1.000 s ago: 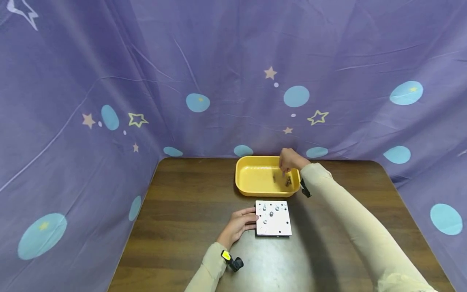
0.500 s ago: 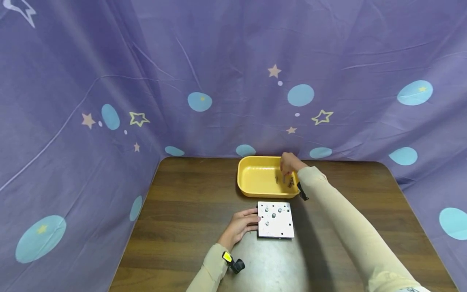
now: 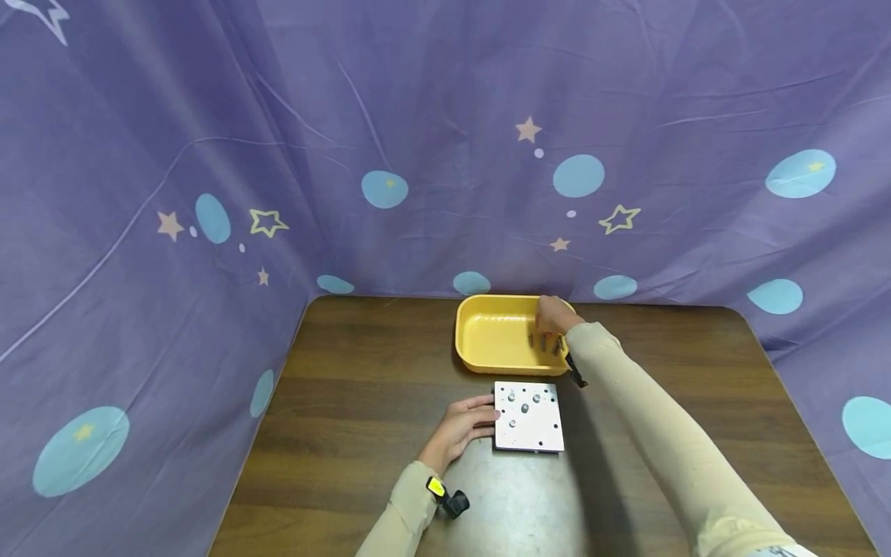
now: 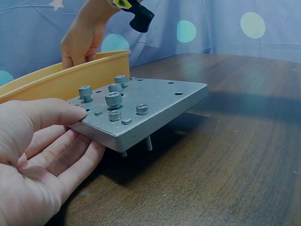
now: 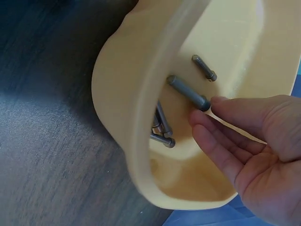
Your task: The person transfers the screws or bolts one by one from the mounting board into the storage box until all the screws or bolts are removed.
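Note:
My left hand [image 4: 47, 155] grips the left edge of a square metal plate [image 3: 518, 429], thumb on top and fingers below. In the left wrist view the plate is raised above the table, with bolt ends poking out underneath. Several socket-head bolts [image 4: 113, 100] stand in its holes, and other holes show bare. My right hand [image 5: 254, 141] reaches into the yellow tray [image 3: 480, 367] and pinches a thick bolt [image 5: 187, 92] by its head between thumb and fingertip. A smaller bolt [image 5: 204, 68] lies beside it; more bolts [image 5: 162, 120] are partly hidden by the tray wall.
The wooden table [image 3: 362, 402] carries the tray at its back edge, just beyond the plate. A purple patterned curtain [image 3: 431, 155] hangs behind and to the sides. Black cameras [image 3: 455, 504] are strapped to the wrists.
My right hand has lowered deeper into the tray with the bolt at its fingertips. The left hand keeps its grip on the plate. The head view has shifted slightly.

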Action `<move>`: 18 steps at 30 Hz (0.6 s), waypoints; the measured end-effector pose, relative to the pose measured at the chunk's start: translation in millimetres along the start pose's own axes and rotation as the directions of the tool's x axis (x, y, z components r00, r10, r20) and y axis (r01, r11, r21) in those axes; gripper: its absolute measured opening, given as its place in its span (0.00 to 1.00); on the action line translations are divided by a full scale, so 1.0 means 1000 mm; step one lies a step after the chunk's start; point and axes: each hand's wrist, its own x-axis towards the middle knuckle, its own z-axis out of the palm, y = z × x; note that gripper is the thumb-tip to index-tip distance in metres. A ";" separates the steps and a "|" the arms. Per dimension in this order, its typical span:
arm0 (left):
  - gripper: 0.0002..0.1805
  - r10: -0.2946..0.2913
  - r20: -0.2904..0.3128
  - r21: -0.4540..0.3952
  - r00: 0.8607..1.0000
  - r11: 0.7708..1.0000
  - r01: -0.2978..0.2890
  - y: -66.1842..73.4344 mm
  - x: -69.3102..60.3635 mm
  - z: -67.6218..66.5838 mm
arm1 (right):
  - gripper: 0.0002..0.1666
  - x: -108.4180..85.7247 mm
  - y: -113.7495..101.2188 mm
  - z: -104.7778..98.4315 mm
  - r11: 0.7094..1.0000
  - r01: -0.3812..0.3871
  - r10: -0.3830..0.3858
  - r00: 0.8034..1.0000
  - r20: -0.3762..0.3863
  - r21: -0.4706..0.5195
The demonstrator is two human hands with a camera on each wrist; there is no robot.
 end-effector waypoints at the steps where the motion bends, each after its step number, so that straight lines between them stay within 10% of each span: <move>1: 0.29 0.002 0.003 0.000 1.000 1.000 -0.002 0.000 -0.001 0.001 | 0.06 -0.002 0.001 0.000 1.000 -0.007 0.007 1.000 0.002 0.004; 9: 0.28 0.010 0.007 0.011 1.000 1.000 -0.010 -0.001 -0.001 0.005 | 0.23 -0.018 0.001 -0.015 0.995 -0.026 0.021 0.998 0.052 0.100; 18: 0.29 0.019 0.022 0.019 1.000 1.000 -0.020 0.003 -0.002 0.002 | 0.08 -0.064 -0.031 -0.043 0.958 0.266 -0.262 0.964 -0.046 0.107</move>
